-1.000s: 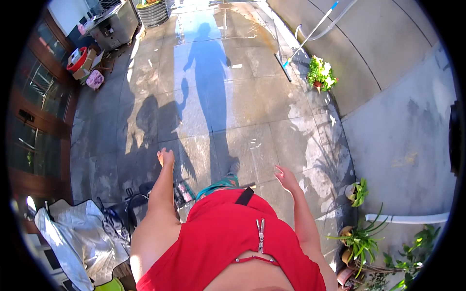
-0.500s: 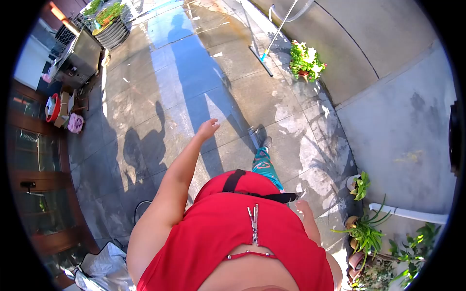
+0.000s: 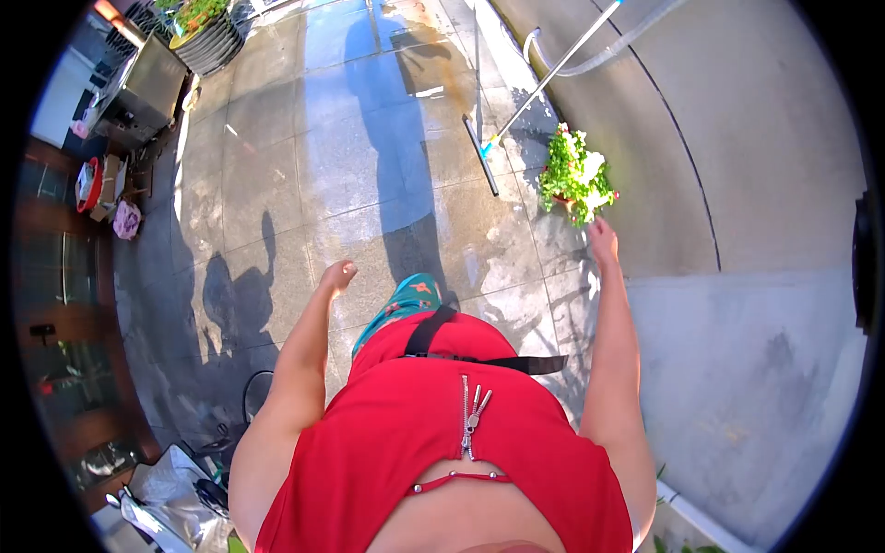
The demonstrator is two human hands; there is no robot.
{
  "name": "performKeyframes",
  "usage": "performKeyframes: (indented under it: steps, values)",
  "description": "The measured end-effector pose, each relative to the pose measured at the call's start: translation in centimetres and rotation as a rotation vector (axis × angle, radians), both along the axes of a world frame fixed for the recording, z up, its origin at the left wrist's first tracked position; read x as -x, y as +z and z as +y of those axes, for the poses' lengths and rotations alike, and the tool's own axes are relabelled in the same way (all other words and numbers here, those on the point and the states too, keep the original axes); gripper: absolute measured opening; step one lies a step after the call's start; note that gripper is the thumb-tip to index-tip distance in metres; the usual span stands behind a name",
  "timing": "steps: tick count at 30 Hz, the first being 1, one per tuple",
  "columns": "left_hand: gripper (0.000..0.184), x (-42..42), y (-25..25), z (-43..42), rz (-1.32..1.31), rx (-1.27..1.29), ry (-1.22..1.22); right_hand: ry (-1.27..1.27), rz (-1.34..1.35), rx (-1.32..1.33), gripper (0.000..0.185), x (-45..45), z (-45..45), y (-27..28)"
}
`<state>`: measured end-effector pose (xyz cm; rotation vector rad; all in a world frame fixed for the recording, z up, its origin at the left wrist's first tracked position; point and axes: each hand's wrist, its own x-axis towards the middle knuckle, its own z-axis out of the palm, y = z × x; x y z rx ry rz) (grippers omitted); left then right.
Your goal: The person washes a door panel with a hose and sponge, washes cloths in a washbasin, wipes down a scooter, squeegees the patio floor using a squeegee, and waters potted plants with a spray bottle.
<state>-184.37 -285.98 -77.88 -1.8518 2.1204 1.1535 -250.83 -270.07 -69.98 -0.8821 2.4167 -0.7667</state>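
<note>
There's room at eleven o'clock, right across the paving (image 3: 327, 175); squeegee (image 3: 481, 161) lies just past twelve, potted flowers (image 3: 579, 175) block one, wall (image 3: 765, 138) shuts two!

Sunlit outdoor courtyard with partly wet grey paving (image 3: 263, 175), crossed by long shadows. Brown-framed glass doors (image 3: 69, 276) line the paving's left edge; a grey wall (image 3: 774, 175) borders its right. A steel cabinet (image 3: 157, 88) and ribbed planter (image 3: 210, 51) stand near the far-left corner.

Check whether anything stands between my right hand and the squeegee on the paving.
Yes: the flowering plant lies between your right hand and the squeegee in this view. From your left hand, nothing visible blocks it, only paving.
</note>
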Motion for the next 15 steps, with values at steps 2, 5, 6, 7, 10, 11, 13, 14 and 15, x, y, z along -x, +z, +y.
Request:
performKeyframes:
  steps: [2,5,6,7,10,11,13,14,15]
  values:
    - [0.046,1.2,-2.1,-1.2,0.030,-0.057,0.076,0.065,0.132,0.135,0.051,2.7,-9.9,2.8]
    - [0.045,3.2,-5.1,-3.8,0.085,-0.252,0.241,0.130,0.068,0.169,0.055,4.1,-22.5,8.7]
    - [0.045,3.4,-6.7,-5.1,0.047,-0.280,0.233,0.132,-0.018,0.199,0.056,4.6,-25.8,9.5]
    - [0.045,3.9,-8.7,-7.1,0.016,-0.302,0.222,0.126,-0.078,0.267,0.057,5.0,-28.9,9.8]
    - [0.046,8.2,-10.0,-13.4,-0.108,-0.183,0.169,0.334,0.396,0.108,0.058,9.4,-36.6,8.6]
    - [0.047,10.3,-9.0,-15.5,-0.115,-0.171,0.196,0.367,0.509,0.062,0.058,10.7,-38.6,9.1]
    - [0.049,14.6,-7.1,-19.8,-0.096,-0.177,0.224,0.433,0.715,-0.036,0.059,12.5,-41.3,10.0]
    - [0.050,16.7,-6.6,-22.2,-0.066,-0.181,0.218,0.442,0.762,-0.099,0.060,14.0,-42.6,10.2]
    - [0.050,19.0,-6.2,-24.6,-0.073,-0.142,0.191,0.447,0.809,-0.155,0.060,16.1,-44.1,10.4]
